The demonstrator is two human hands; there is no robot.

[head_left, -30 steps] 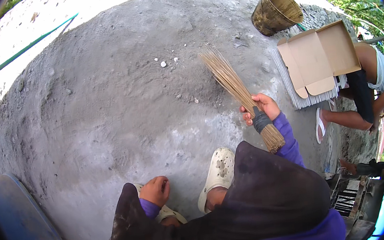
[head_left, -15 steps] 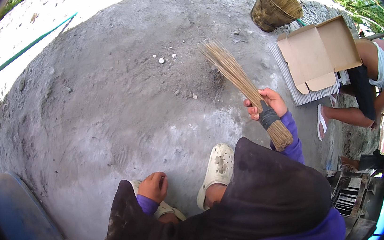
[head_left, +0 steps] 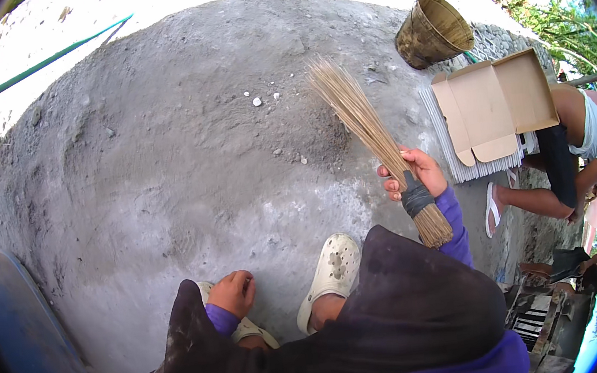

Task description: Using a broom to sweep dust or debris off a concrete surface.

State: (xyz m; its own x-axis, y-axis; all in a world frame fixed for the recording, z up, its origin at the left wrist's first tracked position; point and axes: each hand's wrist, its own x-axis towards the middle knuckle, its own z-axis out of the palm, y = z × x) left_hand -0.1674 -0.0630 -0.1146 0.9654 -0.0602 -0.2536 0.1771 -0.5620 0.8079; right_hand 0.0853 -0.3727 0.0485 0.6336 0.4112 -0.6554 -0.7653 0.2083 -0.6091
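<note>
My right hand (head_left: 420, 172) is wrapped round a stick broom (head_left: 357, 110) just above its black-bound grip. The broom tilts, with its thin bristles pointing up and left over the dusty ground. Whether the bristle tips touch the ground I cannot tell. Beside my left knee, my left hand (head_left: 232, 295) hangs with its fingers curled in and nothing visible in them. Close by that hand is one of my pale clogs (head_left: 255, 331); the other clog (head_left: 334, 265) lies between my knees. Loose dirt and small white stones (head_left: 257, 102) are scattered left of the bristles.
A dirty bucket (head_left: 411, 39) stands at the far right. Nearer, an opened cardboard box (head_left: 478, 111) rests on a stack of corrugated sheets (head_left: 443, 142). A person in flip-flops (head_left: 491, 210) bends beside it. A blue container (head_left: 25, 343) is at lower left, a green pole (head_left: 49, 62) beyond.
The whole view has shifted slightly, with the bucket and box a little lower in the picture. My right hand still grips the broom, and my left hand stays by the knee.
</note>
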